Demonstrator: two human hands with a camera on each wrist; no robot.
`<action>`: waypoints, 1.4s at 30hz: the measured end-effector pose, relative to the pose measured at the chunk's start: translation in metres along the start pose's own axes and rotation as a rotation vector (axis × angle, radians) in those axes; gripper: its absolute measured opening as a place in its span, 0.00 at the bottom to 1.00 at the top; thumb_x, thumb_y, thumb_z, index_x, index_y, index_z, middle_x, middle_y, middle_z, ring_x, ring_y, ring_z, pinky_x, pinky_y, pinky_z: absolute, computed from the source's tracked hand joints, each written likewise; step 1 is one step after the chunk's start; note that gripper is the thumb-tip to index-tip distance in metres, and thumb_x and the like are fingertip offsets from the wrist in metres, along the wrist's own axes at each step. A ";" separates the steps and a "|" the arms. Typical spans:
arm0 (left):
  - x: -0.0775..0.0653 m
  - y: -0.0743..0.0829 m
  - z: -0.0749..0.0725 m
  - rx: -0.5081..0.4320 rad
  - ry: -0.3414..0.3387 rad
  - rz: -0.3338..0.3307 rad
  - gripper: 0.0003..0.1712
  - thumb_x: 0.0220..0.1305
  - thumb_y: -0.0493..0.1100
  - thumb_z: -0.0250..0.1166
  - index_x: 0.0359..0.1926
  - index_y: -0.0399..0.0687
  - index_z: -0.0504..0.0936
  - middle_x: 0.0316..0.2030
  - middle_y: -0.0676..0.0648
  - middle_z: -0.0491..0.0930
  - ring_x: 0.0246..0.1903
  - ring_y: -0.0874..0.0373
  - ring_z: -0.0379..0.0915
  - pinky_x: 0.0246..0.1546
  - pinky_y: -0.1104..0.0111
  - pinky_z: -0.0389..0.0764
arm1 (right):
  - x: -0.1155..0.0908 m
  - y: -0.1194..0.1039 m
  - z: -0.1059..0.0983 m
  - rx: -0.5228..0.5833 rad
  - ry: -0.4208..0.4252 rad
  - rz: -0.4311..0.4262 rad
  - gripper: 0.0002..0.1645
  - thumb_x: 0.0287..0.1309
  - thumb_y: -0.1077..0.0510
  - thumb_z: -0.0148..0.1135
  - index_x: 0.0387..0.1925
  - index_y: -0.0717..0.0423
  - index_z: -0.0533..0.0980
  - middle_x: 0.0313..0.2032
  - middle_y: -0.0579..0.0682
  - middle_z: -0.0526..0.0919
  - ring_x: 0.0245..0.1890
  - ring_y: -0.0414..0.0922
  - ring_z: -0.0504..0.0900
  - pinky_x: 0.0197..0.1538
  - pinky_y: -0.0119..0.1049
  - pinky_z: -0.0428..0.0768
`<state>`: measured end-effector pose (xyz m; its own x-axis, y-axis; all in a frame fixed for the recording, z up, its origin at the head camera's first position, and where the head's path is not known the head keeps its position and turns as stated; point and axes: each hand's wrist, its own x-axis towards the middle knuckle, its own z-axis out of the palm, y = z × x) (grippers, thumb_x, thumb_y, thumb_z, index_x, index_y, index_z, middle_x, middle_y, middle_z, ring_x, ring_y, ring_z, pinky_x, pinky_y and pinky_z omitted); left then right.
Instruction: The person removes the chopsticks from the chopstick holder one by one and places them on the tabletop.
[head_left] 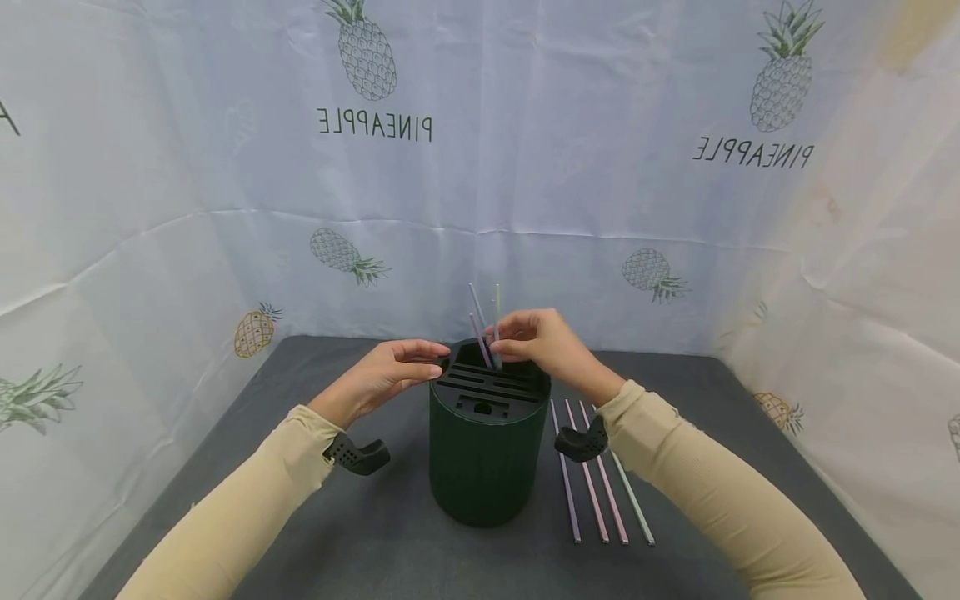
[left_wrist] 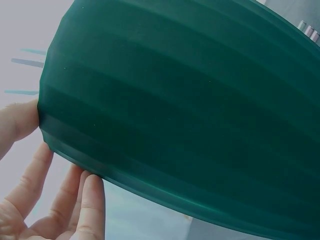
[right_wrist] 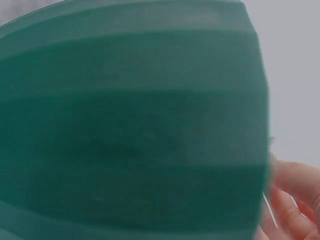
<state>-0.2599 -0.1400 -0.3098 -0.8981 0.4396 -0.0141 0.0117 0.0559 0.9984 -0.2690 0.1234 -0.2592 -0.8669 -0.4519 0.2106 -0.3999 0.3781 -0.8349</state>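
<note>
A dark green round knife holder [head_left: 486, 467] with a slotted black top [head_left: 491, 383] stands upright on the table. Several thin straws rise from the open compartment at its back, among them a purple straw [head_left: 477, 333] and a bluish straw [head_left: 476, 298]. My right hand [head_left: 536, 343] pinches a pale yellow straw [head_left: 497, 302] over that compartment; its lower end is hidden. With fairly straight fingers, my left hand [head_left: 386, 375] touches the left side of the holder's rim. The left wrist view shows fingertips [left_wrist: 92, 192] against the green wall [left_wrist: 175, 115].
To the right of the holder, a purple straw [head_left: 568, 492], two pink straws [head_left: 592, 492] and a pale green straw [head_left: 633, 500] lie side by side on the dark table [head_left: 360, 533]. A pineapple-printed white cloth [head_left: 525, 167] hangs behind and around the sides.
</note>
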 end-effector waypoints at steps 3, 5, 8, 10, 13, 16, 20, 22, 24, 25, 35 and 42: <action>0.000 0.000 0.000 0.001 -0.001 0.001 0.29 0.63 0.38 0.65 0.64 0.35 0.70 0.67 0.39 0.63 0.69 0.45 0.57 0.71 0.51 0.58 | -0.003 -0.005 -0.009 0.068 0.045 -0.041 0.13 0.57 0.63 0.67 0.44 0.65 0.80 0.49 0.58 0.84 0.43 0.46 0.86 0.46 0.41 0.85; -0.001 -0.001 0.000 0.005 -0.002 0.001 0.30 0.63 0.38 0.65 0.64 0.36 0.70 0.68 0.39 0.63 0.69 0.45 0.57 0.71 0.51 0.58 | -0.005 -0.009 -0.017 0.132 0.084 -0.085 0.13 0.57 0.63 0.67 0.43 0.66 0.80 0.50 0.56 0.84 0.42 0.44 0.86 0.47 0.41 0.85; -0.001 -0.001 -0.001 0.006 -0.006 0.002 0.30 0.63 0.38 0.65 0.64 0.36 0.70 0.68 0.39 0.62 0.70 0.45 0.56 0.71 0.52 0.58 | -0.008 -0.017 -0.032 0.238 0.177 -0.156 0.12 0.56 0.63 0.68 0.42 0.63 0.81 0.47 0.51 0.85 0.40 0.41 0.86 0.45 0.39 0.85; -0.001 -0.001 -0.001 0.006 -0.009 0.003 0.30 0.63 0.38 0.65 0.64 0.36 0.70 0.69 0.39 0.62 0.70 0.45 0.56 0.72 0.52 0.57 | -0.011 -0.022 -0.043 0.340 0.247 -0.220 0.10 0.56 0.66 0.68 0.41 0.61 0.82 0.44 0.48 0.86 0.40 0.40 0.86 0.44 0.37 0.85; -0.001 -0.001 0.000 0.005 -0.005 0.000 0.30 0.62 0.38 0.66 0.64 0.37 0.70 0.68 0.40 0.62 0.70 0.46 0.56 0.71 0.52 0.58 | -0.015 -0.029 -0.060 0.480 0.362 -0.334 0.10 0.55 0.70 0.66 0.39 0.59 0.81 0.40 0.47 0.86 0.38 0.41 0.87 0.42 0.36 0.86; -0.001 -0.002 0.000 0.005 0.000 -0.001 0.29 0.62 0.38 0.66 0.64 0.37 0.71 0.68 0.40 0.63 0.70 0.46 0.57 0.71 0.52 0.59 | -0.020 -0.033 -0.076 0.588 0.479 -0.441 0.12 0.54 0.72 0.65 0.41 0.61 0.79 0.36 0.51 0.86 0.35 0.44 0.87 0.40 0.36 0.86; -0.001 -0.002 0.000 0.004 -0.007 0.006 0.30 0.63 0.37 0.65 0.64 0.36 0.70 0.68 0.39 0.63 0.70 0.46 0.55 0.71 0.52 0.58 | -0.028 -0.032 -0.098 0.695 0.639 -0.525 0.15 0.51 0.73 0.66 0.43 0.67 0.76 0.32 0.56 0.85 0.33 0.47 0.85 0.37 0.36 0.86; -0.001 -0.002 0.000 0.008 -0.014 0.012 0.30 0.63 0.37 0.65 0.65 0.35 0.69 0.69 0.38 0.62 0.71 0.45 0.55 0.71 0.51 0.58 | -0.032 -0.028 -0.108 0.738 0.706 -0.533 0.18 0.50 0.72 0.68 0.44 0.69 0.76 0.32 0.57 0.85 0.32 0.48 0.85 0.35 0.35 0.86; -0.001 -0.002 0.000 0.005 -0.015 0.010 0.30 0.63 0.38 0.65 0.65 0.35 0.69 0.69 0.38 0.62 0.71 0.45 0.54 0.72 0.51 0.58 | -0.037 -0.020 -0.117 0.754 0.763 -0.511 0.19 0.48 0.71 0.70 0.44 0.69 0.77 0.33 0.57 0.85 0.32 0.48 0.84 0.34 0.33 0.86; 0.000 -0.002 0.000 0.006 -0.016 0.011 0.31 0.63 0.38 0.65 0.65 0.35 0.69 0.69 0.38 0.62 0.71 0.45 0.54 0.72 0.51 0.58 | -0.039 -0.015 -0.121 0.746 0.788 -0.493 0.20 0.47 0.71 0.71 0.44 0.69 0.77 0.33 0.57 0.85 0.32 0.48 0.84 0.33 0.32 0.86; -0.001 0.000 0.000 0.002 -0.015 0.010 0.30 0.63 0.37 0.65 0.65 0.35 0.69 0.68 0.39 0.62 0.70 0.45 0.55 0.71 0.52 0.58 | -0.059 0.075 -0.133 0.485 0.766 -0.114 0.12 0.53 0.66 0.69 0.40 0.53 0.83 0.32 0.42 0.86 0.32 0.36 0.85 0.36 0.25 0.84; 0.000 -0.001 0.000 0.009 -0.011 0.013 0.30 0.63 0.37 0.65 0.65 0.36 0.69 0.68 0.39 0.63 0.70 0.45 0.56 0.71 0.52 0.58 | -0.071 0.153 -0.127 0.086 0.536 0.178 0.22 0.61 0.56 0.65 0.55 0.61 0.77 0.33 0.31 0.83 0.32 0.26 0.82 0.38 0.22 0.83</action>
<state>-0.2597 -0.1397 -0.3107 -0.8928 0.4504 -0.0018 0.0272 0.0579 0.9979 -0.3058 0.3157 -0.3371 -0.9575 0.0938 0.2728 -0.2280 0.3333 -0.9148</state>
